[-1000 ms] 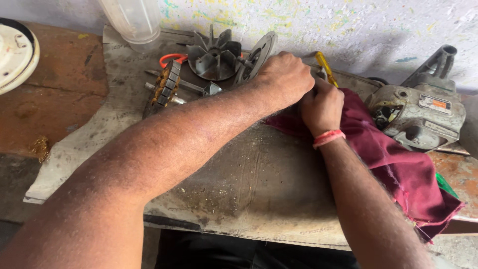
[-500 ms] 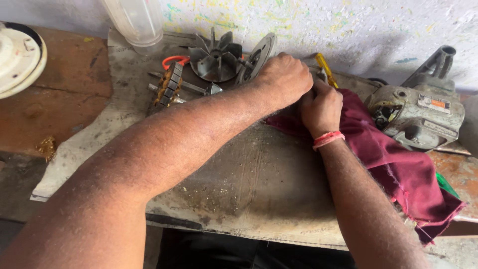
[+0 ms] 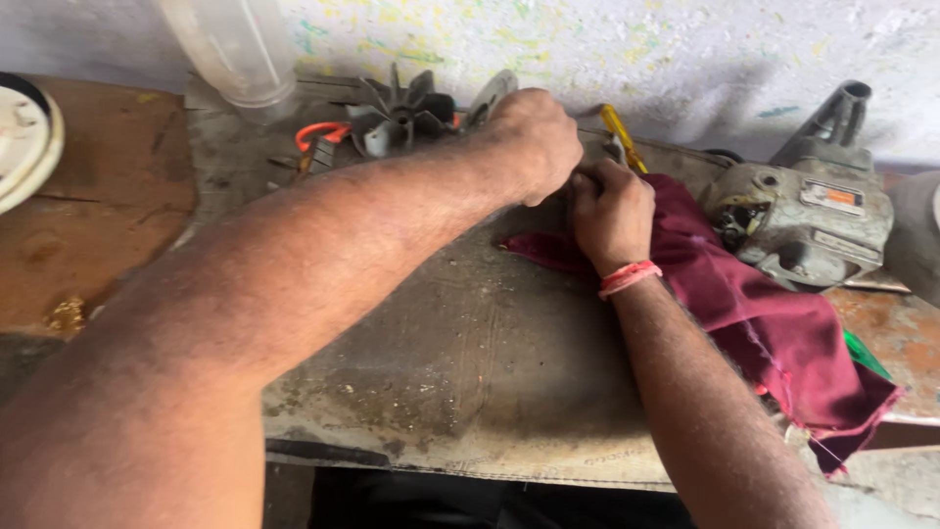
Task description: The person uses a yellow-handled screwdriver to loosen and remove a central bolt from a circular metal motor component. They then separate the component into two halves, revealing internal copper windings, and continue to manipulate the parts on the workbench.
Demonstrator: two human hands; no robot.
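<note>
The left hand (image 3: 534,142) is curled into a loose fist with its knuckles up, pressed against the right hand (image 3: 612,211), which is likewise closed, fingers tucked under. The two meet over one small spot at the top edge of the crumpled maroon cloth (image 3: 754,313), and whatever they pinch there is hidden beneath the fingers, so I cannot tell what either one has hold of; the cloth lies under the right hand, apparently as a pad for the work. A yellow-handled tool (image 3: 619,132) pokes out just behind the right hand, touching or very near it. An orange thread band (image 3: 629,277) circles the right wrist. The cloth trails off to the right across a worn grey mat (image 3: 470,372) spread on the wooden bench (image 3: 108,216), likely to keep parts from rolling. Behind the left hand sits a dark grey finned fan wheel (image 3: 401,113) with orange wire beside it, under a clear plastic jar (image 3: 235,49). To the right rests a grimy grey metal motor housing (image 3: 803,220)
</note>
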